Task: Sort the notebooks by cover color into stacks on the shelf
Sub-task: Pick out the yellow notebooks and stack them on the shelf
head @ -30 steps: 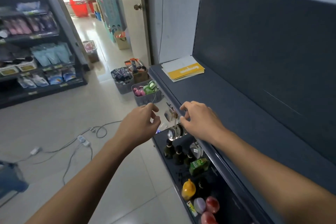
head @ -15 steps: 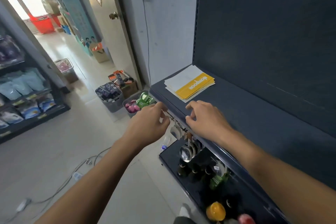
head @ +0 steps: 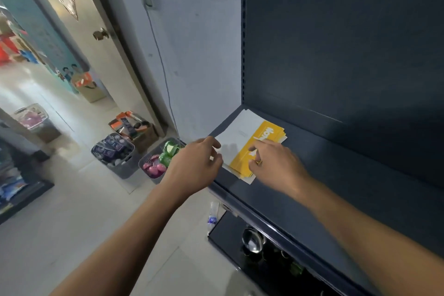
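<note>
A stack of thin notebooks [head: 242,137] lies at the far left end of the dark shelf [head: 336,187]; the top cover is half white, half yellow with white lettering. My right hand [head: 274,163] is over the yellow part near the stack's front edge, fingers loosely curled with the fingertips at the cover. My left hand [head: 197,163] hovers at the stack's left front corner by the shelf edge, fingers loosely bent and holding nothing. Whether either hand touches the notebooks is hard to tell.
The shelf's dark back panel [head: 348,55] rises behind the stack. A lower shelf [head: 264,252] holds bottles and a shiny ladle. On the floor to the left stand grey baskets of goods [head: 158,161], a cardboard box [head: 134,127] and an open door [head: 79,19].
Both hands have moved forward from the shelf's front edge to the notebook stack, and the view has closed in on it.
</note>
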A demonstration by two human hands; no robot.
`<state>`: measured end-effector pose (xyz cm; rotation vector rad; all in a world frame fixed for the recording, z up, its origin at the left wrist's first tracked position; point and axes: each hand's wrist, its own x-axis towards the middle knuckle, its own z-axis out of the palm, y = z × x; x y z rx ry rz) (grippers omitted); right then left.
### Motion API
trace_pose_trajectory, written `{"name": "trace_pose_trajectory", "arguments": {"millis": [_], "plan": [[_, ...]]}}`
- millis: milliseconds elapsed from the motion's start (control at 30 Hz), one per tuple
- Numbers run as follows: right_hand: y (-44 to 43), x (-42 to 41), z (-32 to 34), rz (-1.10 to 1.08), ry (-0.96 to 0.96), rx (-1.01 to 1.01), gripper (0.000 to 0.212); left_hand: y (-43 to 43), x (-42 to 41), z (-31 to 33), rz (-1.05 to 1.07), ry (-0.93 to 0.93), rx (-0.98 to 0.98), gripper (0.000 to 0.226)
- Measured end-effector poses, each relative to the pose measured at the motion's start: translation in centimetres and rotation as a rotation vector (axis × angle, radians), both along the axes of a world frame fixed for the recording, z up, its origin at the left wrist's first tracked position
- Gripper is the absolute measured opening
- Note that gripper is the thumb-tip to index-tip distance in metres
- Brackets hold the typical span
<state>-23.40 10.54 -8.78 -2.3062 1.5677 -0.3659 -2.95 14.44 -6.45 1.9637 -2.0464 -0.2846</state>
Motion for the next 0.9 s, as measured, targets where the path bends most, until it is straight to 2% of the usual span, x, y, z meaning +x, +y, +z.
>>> {"name": "trace_pose_trajectory", "arguments": {"millis": [300,533,733,900], "plan": [[-2.8,-1.3,-0.1,-0.243,0.013,0.076,0.031,-9.3,-0.4,-1.7,-0.225,-0.006,0.044,0.031],[-3.0,0.7,-0.7,-0.484,0.027,0.102,0.022,-14.3,0.9,-3.4,-0.404,-0.032,0.090,0.034],[-3.4,3.4,-1.7,-0.752,-0.046,0.156,0.023,-17.2,1.8,-5.0,-0.401,-0.122,0.122,0.053],[-3.7,4.9,-3.1,-0.901,-0.042,0.240,0.026,-16.8,2.0,-6.4,-0.423,-0.082,0.150,0.059]]}}
